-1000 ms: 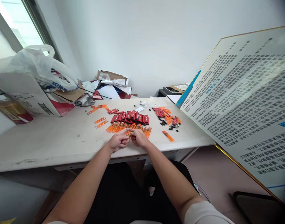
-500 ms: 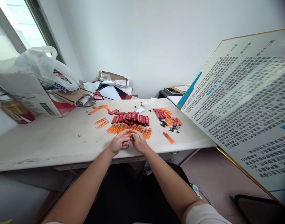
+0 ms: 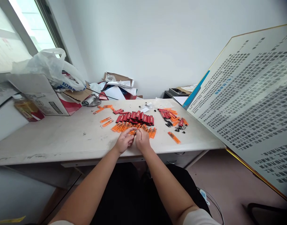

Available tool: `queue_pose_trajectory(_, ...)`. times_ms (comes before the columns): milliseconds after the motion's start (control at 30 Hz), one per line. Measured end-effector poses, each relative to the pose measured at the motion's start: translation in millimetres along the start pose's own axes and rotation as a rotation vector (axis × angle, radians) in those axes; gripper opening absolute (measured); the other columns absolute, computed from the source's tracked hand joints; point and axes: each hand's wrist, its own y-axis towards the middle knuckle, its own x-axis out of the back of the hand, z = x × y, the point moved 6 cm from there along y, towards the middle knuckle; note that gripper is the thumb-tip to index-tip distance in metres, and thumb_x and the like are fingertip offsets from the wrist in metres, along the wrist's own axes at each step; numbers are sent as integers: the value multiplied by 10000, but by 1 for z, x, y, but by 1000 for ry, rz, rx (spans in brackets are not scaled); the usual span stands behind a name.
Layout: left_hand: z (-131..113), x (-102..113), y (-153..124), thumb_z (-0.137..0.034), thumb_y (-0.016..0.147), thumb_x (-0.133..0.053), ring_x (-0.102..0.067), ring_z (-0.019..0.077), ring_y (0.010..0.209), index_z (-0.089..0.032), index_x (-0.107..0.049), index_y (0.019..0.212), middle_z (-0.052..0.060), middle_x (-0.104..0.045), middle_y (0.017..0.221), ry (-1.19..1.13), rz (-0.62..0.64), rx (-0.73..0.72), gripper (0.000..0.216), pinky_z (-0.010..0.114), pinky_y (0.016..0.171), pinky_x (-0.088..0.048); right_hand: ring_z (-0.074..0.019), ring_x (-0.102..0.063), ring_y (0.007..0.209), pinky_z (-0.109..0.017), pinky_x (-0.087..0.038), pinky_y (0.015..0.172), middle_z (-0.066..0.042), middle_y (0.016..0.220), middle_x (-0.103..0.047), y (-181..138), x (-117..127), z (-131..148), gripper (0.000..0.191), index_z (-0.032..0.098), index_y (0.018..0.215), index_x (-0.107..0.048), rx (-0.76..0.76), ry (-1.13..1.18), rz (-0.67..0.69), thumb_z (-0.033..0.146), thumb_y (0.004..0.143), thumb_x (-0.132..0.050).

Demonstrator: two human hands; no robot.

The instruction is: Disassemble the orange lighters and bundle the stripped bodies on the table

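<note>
We record the left hand (image 3: 124, 141) and right hand (image 3: 142, 140), fingers curled nearly closed, meeting at their tips on one small, mostly hidden orange piece (image 3: 134, 132) above the white desk (image 3: 70, 137). We list, just beyond, a row of orange lighters (image 3: 120, 127), then stacked red printed cases (image 3: 135, 117); one orange lighter (image 3: 174, 137) lies apart, right.
</note>
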Motion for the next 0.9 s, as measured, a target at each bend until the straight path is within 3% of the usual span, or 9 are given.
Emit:
queue_pose_trajectory(500,-7,-6,-5,-361,732,-634,-251,58,397,-116,-574,1215,-97,-318,462,86,-77,-126,545,205,427,-196,-145,-362,543,-285,-273,578,18,553,-378,-8,-2,2,249,241,632,-272,21,-139,-179,175,862,-344)
queue_pose_trajectory(700,-5,-1,-12,-379,796,-603,-290,64,419,-117,-606,1176,-64,-396,499,209,-147,-271,461,212,427,-216,-140,-355,514,-272,-265,541,23,544,-383,-12,-3,13,246,237,638,-302,188,-209,-286,192,879,-307)
queue_pose_trajectory(900,-3,10,-11,-336,820,-584,-321,70,433,-157,-607,1168,-53,-430,525,250,-230,-307,391,209,433,-253,-151,-403,544,-270,-297,553,0,580,-431,-13,2,26,214,232,684,-350,382,-317,-271,208,892,-306)
